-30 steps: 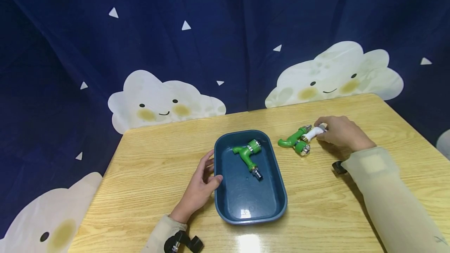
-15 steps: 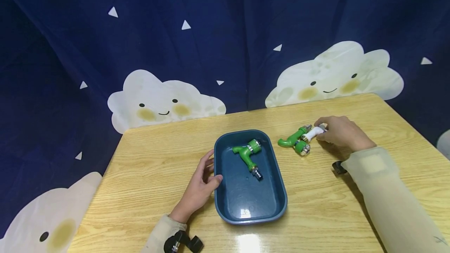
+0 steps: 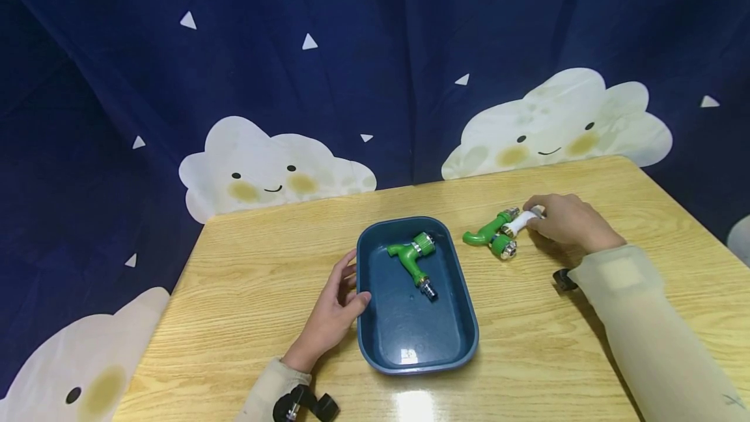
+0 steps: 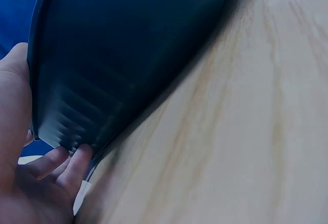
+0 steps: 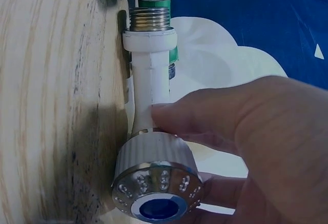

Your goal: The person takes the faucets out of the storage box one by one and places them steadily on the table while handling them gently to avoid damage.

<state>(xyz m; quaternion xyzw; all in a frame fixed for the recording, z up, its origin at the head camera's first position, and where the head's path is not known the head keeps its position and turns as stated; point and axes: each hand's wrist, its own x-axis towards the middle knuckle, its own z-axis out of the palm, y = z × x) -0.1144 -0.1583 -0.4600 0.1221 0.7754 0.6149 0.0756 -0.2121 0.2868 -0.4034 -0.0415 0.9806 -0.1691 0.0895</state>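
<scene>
My left hand holds the left side of a dark blue plastic bin, thumb at the rim and fingers against the outer wall. In the left wrist view, fingertips touch the ribbed wall. A green faucet with a metal threaded end lies inside the bin. At the right, my right hand grips a white faucet lying on the table. The right wrist view shows the thumb on its white body, near the grey, chrome-faced knob. A second green faucet lies beside it.
The wooden table reaches back to a dark blue curtain printed with smiling clouds and white triangles. A black wrist strap sits on the left sleeve, and a black device hangs under the right wrist.
The white faucet has shifted very slightly within the right fingers. Both hands, the bin and the green faucets stay practically where they were.
</scene>
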